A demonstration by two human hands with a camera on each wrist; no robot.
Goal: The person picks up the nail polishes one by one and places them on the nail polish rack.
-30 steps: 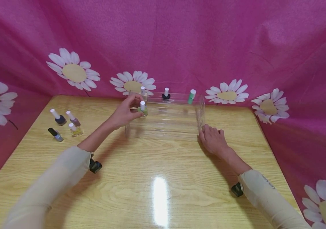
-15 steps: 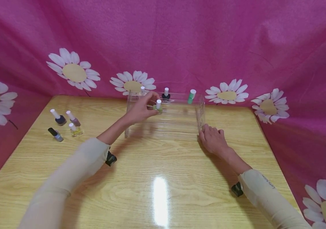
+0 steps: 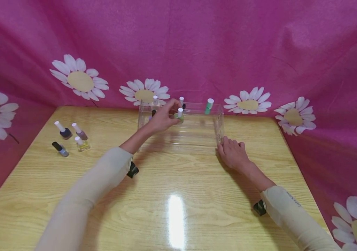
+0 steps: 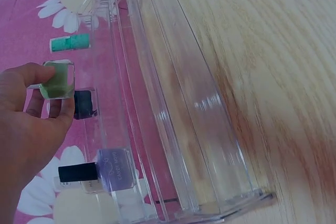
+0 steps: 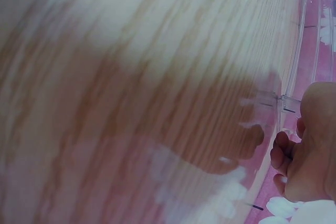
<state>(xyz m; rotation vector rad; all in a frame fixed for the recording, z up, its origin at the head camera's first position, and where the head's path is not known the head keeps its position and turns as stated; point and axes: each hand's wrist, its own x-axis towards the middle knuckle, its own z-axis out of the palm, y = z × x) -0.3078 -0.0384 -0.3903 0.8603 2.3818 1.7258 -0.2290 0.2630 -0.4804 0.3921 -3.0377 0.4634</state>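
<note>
My left hand (image 3: 163, 119) pinches a green nail polish bottle (image 4: 58, 82) with a white cap between thumb and fingers, over the upper steps of a clear stepped rack (image 3: 195, 129). A lilac nail polish bottle (image 4: 116, 169) with a black cap stands on the rack below that hand. On the top step are a pale bottle (image 3: 155, 104), a dark bottle (image 4: 83, 104) partly behind the fingers, and a teal-green bottle (image 3: 208, 108). At the rack's front right corner, my right hand (image 3: 233, 153) holds the end with curled fingers, seen also in the right wrist view.
To the left on the wooden table (image 3: 153, 209) stand a navy bottle (image 3: 66, 133), a mauve bottle (image 3: 82, 134), a yellow bottle (image 3: 83, 145) and a grey-blue bottle (image 3: 63, 151). A pink daisy-print cloth (image 3: 197, 45) hangs close behind the rack.
My left hand has moved right along the rack with the green nail polish bottle, uncovering the black-capped lilac bottle. My right hand has stayed at the rack's corner.
</note>
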